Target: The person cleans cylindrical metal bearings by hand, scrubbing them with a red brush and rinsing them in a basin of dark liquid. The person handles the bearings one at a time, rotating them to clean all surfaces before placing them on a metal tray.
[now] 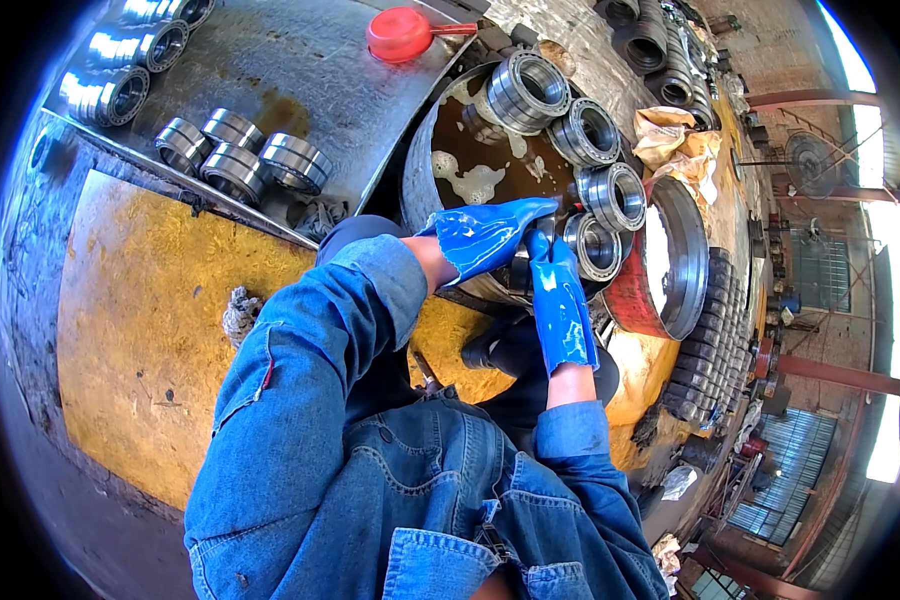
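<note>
Blue rubber gloves cover both my hands, which meet over the near rim of a round metal drum [417, 185] of brown, foamy liquid. My left hand [490, 236] reaches across from the left, its fingers closed at the top of a steel bearing [519, 272]. From below, my right hand [558, 295] grips the same bearing, with its thumb and fingers turned upward. The gloves hide most of that bearing. Just right of my hands, several shiny bearings sit along the drum's right side, the closest being one bearing [592, 246] beside my right fingertips.
To the left stands a metal tray table [360, 90] with several bearings [232, 172] and a red dipper [400, 35]. A red-sided metal ring [682, 260] adjoins the drum's right side. Stacked dark parts [710, 340] lie beyond it. A yellow board [160, 300] covers the floor at left.
</note>
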